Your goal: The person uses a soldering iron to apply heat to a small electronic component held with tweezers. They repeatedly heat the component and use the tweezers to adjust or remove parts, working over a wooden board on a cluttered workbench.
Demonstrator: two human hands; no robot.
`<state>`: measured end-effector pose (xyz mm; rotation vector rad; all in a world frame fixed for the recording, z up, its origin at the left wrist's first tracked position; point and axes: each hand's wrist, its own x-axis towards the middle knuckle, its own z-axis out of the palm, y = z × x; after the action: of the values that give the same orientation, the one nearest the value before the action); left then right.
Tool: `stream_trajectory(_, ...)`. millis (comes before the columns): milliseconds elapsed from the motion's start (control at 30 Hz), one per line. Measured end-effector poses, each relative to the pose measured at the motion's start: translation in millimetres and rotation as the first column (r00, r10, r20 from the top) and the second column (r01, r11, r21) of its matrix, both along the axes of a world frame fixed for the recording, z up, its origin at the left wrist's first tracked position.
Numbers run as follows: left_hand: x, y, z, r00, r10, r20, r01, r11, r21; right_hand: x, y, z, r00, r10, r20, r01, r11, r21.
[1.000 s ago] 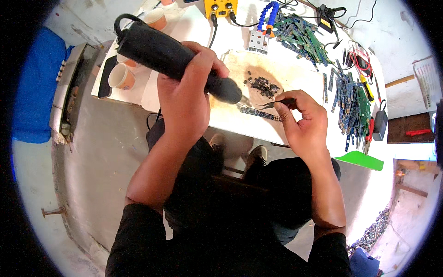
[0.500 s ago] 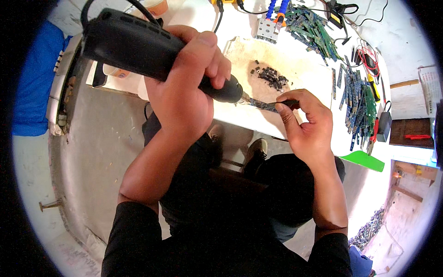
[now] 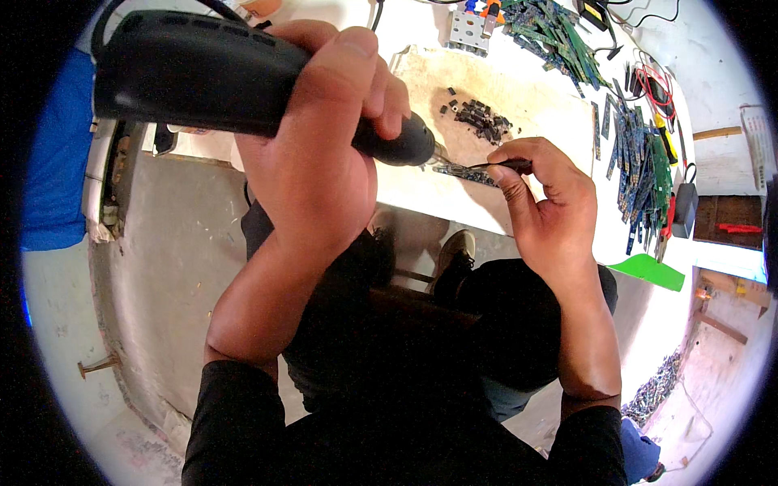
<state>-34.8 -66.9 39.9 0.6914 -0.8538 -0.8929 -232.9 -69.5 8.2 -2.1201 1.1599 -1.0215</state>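
Note:
My left hand [image 3: 320, 142] is wrapped round a black hot-air gun [image 3: 194, 77], whose metal nozzle points right and down at a narrow circuit-board strip [image 3: 474, 174] near the table's front edge. Between the thumb and fingers of my right hand [image 3: 559, 206] is a pair of dark tweezers [image 3: 517, 165]. Their thin tips reach left over the strip, close beside the nozzle. Whether the tips grip any part is too small to tell. Just beyond the strip, small black chips [image 3: 486, 123] lie in a loose heap on a stained tan work board [image 3: 413, 81].
Green and blue board strips [image 3: 555, 44] are piled at the back, with another pile [image 3: 636, 174] on the right. A metal block with holes [image 3: 468, 34] stands behind the chips. Cables, a yellow-handled tool [image 3: 666, 142] and a green sheet [image 3: 648, 272] are along the right edge.
The hot-air gun has shifted a little left in view. My right hand has moved slightly right, and the tweezers now point left along the strip toward the nozzle.

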Motion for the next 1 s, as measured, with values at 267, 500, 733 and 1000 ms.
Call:
stream_trajectory(267,1.2,-0.4,0.1,0.999,-0.044,-0.003,0.044,0.999,0.011,0.0,0.2,-0.4,1.0,-0.008,0.004,0.008,0.999,0.035)
stream_trajectory(500,1.1,-0.1,0.3,0.997,-0.065,-0.041,0.065,0.998,0.0,-1.1,-0.8,-5.6,0.997,-0.033,0.075,0.028,0.997,0.067)
stream_trajectory(733,5.6,-3.6,-4.1,1.0,0.022,-0.017,-0.023,0.999,-0.032,-0.2,0.6,-3.5,0.997,-0.045,0.055,0.04,0.995,0.091)
stream_trajectory(1000,2.7,1.2,1.9,1.0,-0.006,-0.007,0.007,0.999,0.034,-3.7,-2.3,-2.7,0.992,-0.091,0.09,0.077,0.986,0.149)
